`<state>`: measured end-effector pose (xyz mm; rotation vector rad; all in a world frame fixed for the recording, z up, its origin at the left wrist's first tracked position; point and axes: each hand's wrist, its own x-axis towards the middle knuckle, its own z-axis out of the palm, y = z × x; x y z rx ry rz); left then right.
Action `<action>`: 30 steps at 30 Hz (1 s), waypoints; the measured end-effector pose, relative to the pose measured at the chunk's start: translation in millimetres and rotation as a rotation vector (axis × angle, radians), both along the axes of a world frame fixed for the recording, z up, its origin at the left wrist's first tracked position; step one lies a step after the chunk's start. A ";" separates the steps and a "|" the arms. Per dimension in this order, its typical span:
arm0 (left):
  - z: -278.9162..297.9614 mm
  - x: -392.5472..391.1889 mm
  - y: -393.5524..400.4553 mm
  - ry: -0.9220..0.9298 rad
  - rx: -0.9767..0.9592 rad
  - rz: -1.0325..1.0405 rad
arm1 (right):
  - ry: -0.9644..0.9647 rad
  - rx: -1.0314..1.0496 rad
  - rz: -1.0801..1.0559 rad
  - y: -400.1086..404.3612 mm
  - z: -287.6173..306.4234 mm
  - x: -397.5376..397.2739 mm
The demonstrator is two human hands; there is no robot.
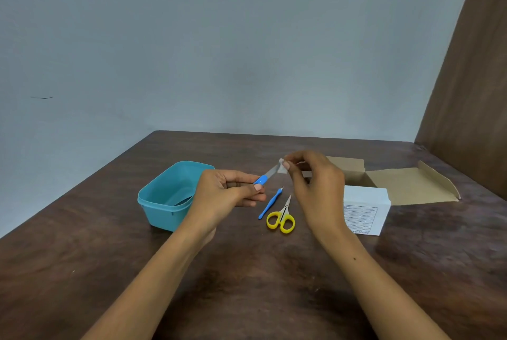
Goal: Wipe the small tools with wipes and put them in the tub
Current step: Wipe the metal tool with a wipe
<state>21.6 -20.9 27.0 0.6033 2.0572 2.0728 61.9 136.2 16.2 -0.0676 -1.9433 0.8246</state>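
Two hands: left grip (230, 188) holds one blue tool (267, 176), right grip (315, 177) pinches one wipe (282, 168); one tub (170, 197).

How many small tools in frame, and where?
3. A blue-handled tool in the left hand, its blade pinched in a wipe by the right hand; a thin blue pick and yellow scissors on the table. The tub's floor is partly hidden.

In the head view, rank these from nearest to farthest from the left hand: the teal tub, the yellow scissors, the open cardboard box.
From the left hand:
1. Teal tub, right beside it on its left, partly behind it.
2. Yellow scissors, to its right, lying on the table.
3. Open cardboard box, far right, beyond the right hand.
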 end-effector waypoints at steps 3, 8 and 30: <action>0.9 -0.3 -0.4 -0.005 0.007 0.009 | -0.026 -0.233 0.169 -5.4 5.7 4.6; 1.0 -0.1 -0.8 -0.002 0.005 0.009 | -0.131 -0.276 0.320 -6.5 5.9 3.3; 1.4 1.1 -1.1 0.054 -0.037 -0.006 | -0.173 -0.256 0.304 -6.1 9.7 5.0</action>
